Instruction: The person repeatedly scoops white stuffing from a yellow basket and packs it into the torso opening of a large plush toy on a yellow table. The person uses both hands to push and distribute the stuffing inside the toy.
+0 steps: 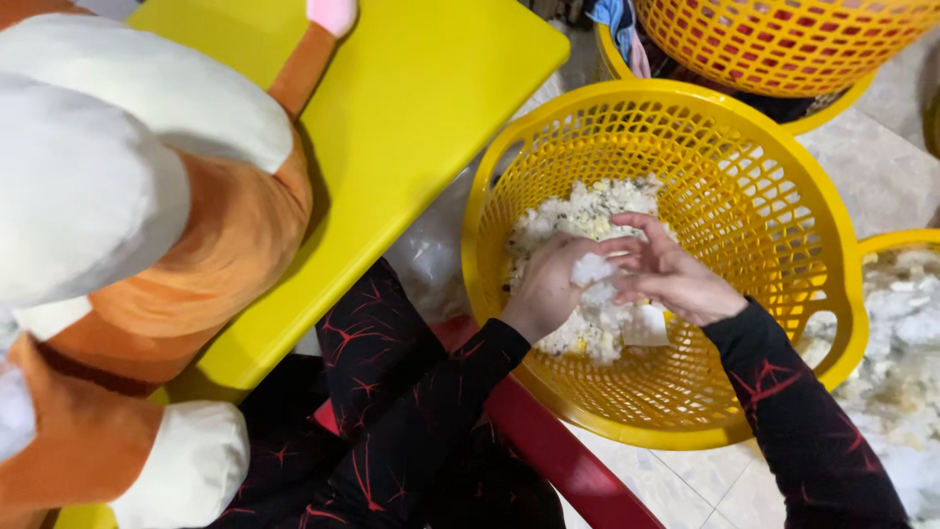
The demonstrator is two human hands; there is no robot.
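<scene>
Both my hands reach into a round yellow lattice basket [783, 225] that holds loose white stuffing [587, 211]. My left hand [545, 284] is closed around a clump of the white stuffing [593, 268]. My right hand [671, 276] touches the same clump from the right, its fingers spread and pinching at it. Black sleeves with red line marks cover both my arms. A large orange and white plush toy [147, 225] lies on the yellow table [421, 108] to the left.
An orange lattice basket [783, 39] stands behind, inside another yellow one with cloth in it. At the right edge a further yellow basket [906, 323] holds more white stuffing. A red stool edge [558, 451] shows under my legs. The floor is pale tile.
</scene>
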